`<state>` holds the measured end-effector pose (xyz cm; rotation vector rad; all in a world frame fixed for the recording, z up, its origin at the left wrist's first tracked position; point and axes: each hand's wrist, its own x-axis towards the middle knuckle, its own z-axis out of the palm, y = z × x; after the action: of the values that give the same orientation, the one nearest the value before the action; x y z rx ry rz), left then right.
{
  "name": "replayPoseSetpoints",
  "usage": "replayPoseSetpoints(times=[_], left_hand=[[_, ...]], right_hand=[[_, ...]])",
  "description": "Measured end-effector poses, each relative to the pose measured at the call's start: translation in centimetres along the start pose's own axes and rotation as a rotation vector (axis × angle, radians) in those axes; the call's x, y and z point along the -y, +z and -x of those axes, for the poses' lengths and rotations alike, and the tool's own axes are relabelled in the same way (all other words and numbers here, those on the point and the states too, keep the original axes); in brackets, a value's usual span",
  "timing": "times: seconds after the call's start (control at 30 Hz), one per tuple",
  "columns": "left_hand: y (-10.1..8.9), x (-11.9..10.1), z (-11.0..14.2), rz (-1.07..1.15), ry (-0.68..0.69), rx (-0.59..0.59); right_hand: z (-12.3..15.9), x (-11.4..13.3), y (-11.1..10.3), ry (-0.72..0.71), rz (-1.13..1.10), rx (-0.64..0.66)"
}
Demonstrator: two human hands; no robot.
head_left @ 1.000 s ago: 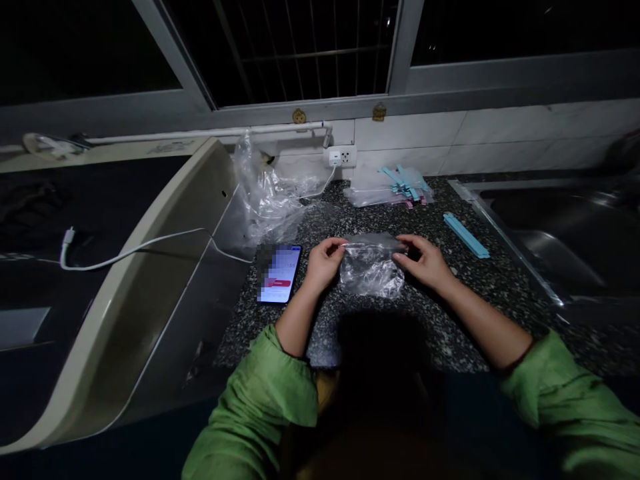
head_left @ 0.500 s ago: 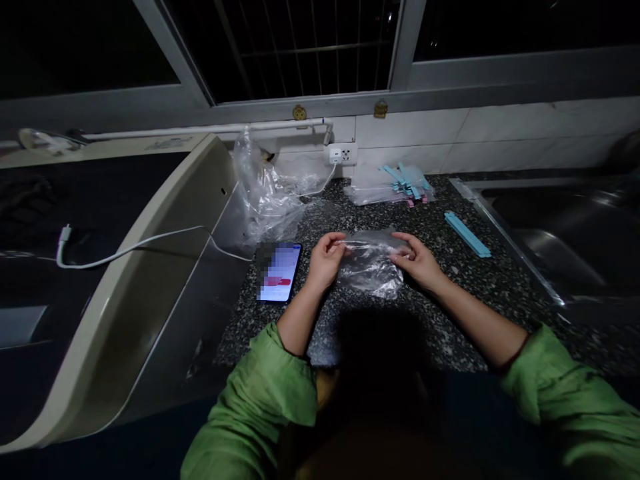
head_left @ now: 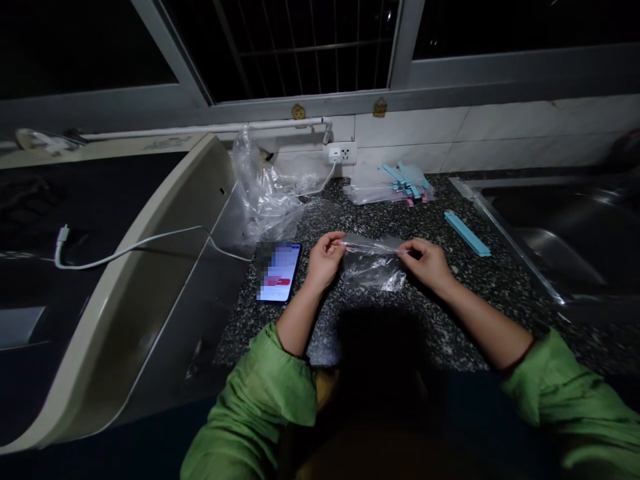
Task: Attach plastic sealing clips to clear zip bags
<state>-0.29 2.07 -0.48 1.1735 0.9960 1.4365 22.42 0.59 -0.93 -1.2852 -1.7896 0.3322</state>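
A clear plastic bag [head_left: 374,270] is stretched between my two hands over the dark speckled counter [head_left: 390,217]. My left hand [head_left: 325,259] pinches its upper left corner between thumb and fingers. At the upper right corner, my right hand [head_left: 425,261] grips the plastic in a closed pinch. The bag's top edge is drawn fairly straight, and its lower part hangs crumpled. To the left of my left hand lies a phone [head_left: 279,272] with its screen lit. Light-blue strips [head_left: 467,233] lie beyond my right hand.
Crumpled clear plastic [head_left: 273,200] is heaped at the back left. More clear bags [head_left: 370,190] with blue and pink strips lie by the wall. A white cable runs from the wall socket [head_left: 345,153]. A sink [head_left: 560,247] borders the right, a beige range hood-like appliance [head_left: 115,287] the left.
My right hand has moved slightly right and now pinches the bag's corner with closed fingers. The bag's top edge is pulled wider and straighter. My left hand has barely moved.
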Motion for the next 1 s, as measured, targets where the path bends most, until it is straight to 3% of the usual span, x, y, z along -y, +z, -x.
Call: replayPoseSetpoints(times=[0.17, 0.37, 0.5, 0.6, 0.73, 0.9, 1.0], left_hand=[[0.0, 0.1, 0.1, -0.060, 0.040, 0.053], [0.2, -0.1, 0.4, -0.430, 0.103, 0.105], [0.0, -0.4, 0.2, -0.480, 0.189, 0.055], [-0.2, -0.6, 0.2, -0.331, 0.122, 0.083], [0.0, -1.0, 0.4, -0.180, -0.046, 0.071], [0.2, -1.7, 0.4, -0.154, -0.102, 0.014], [0.5, -1.8, 0.5, -0.191, -0.120, 0.076]], right_hand=[[-0.2, 0.2, -0.5, -0.162, 0.125, -0.133], [-0.4, 0.6, -0.9, -0.216, 0.105, -0.128], [-0.3, 0.8, -0.9, -0.154, 0.026, -0.111], [-0.2, 0.9, -0.9, 0.000, -0.049, -0.091], [-0.2, 1.2, -1.1, 0.184, -0.200, 0.051], [-0.5, 1.5, -1.7, 0.240, -0.327, 0.403], [-0.6, 1.7, -1.7, 0.287, -0.389, 0.432]])
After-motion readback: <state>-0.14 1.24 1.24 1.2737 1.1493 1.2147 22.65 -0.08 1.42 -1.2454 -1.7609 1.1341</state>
